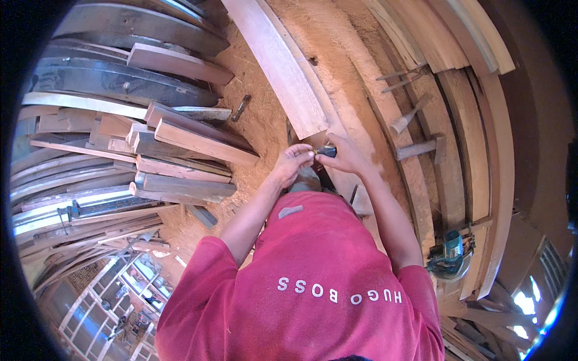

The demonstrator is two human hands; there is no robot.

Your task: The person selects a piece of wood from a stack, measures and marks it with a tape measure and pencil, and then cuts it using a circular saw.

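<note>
Close in front of my body, both hands meet around what looks like a small black tape measure (327,150) with a bit of yellow showing at its left side. My right hand (347,155) is closed round the dark case. From the other side, my left hand (293,161) pinches at the yellow part, its fingertips together. Just beyond the hands is the near end of a long, pale plank (283,72), which runs away toward the upper left. The details of the small tool are hard to make out.
Stacked boards and beams (198,141) crowd the left side. At right, long timbers carry a hammer (418,149), a metal-and-wood tool (409,117) and a teal power tool (453,253). Sawdust (253,135) covers the ground, where a small dark tool (241,107) lies.
</note>
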